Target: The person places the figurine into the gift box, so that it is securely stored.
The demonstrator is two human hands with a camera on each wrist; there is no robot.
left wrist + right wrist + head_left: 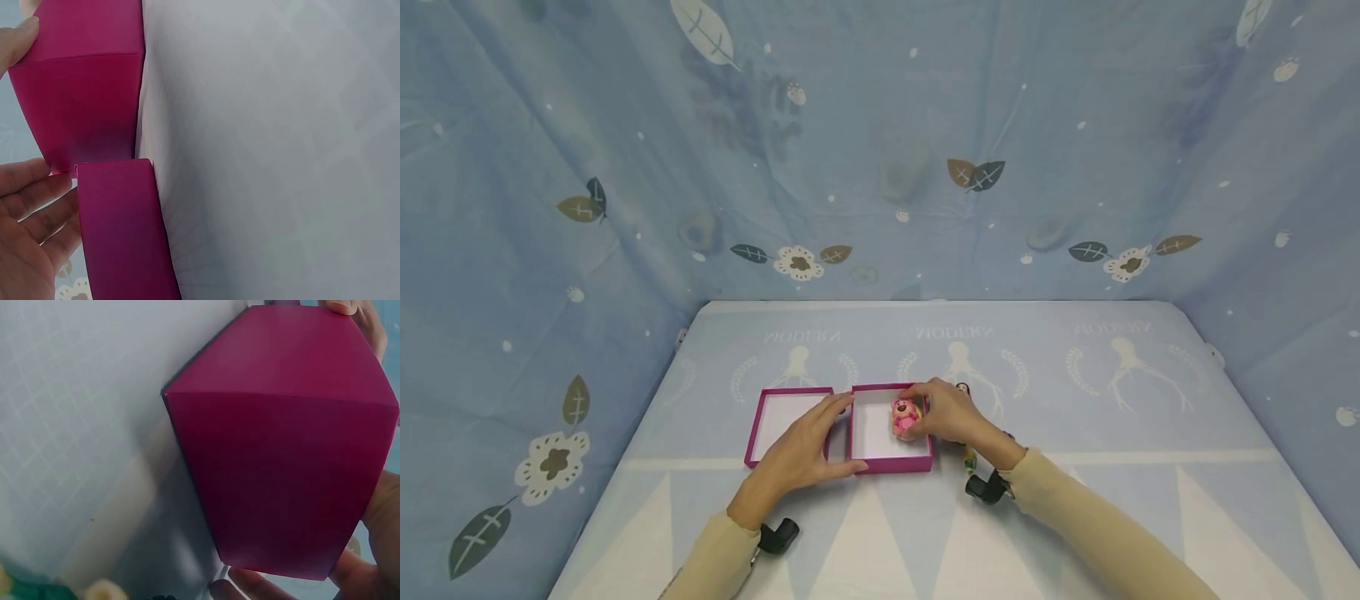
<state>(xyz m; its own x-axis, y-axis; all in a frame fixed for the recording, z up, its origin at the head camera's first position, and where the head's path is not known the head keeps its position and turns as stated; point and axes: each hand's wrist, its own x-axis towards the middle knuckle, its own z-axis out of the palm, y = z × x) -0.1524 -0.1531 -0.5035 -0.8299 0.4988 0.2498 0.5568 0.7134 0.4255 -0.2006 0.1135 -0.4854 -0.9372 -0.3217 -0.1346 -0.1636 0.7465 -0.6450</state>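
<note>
A square magenta box [895,465] with a white inside stands mid-table. My left hand [805,446] grips its left side, the thumb at the near corner and the fingers at the far end. In the left wrist view the thumb [24,40] presses the box's top edge. My right hand [953,414] reaches over the right wall and holds a pink bear figurine [905,417] inside the box. From the right wrist, the box's outer wall [281,481] hides the bear.
Left of the box lies a shallower magenta lid [793,390], white inside, partly behind my left hand. A second small figurine [970,461], with dark hair and green and yellow parts, lies under my right wrist. Patterned blue cloth [880,167] walls the table's back and sides.
</note>
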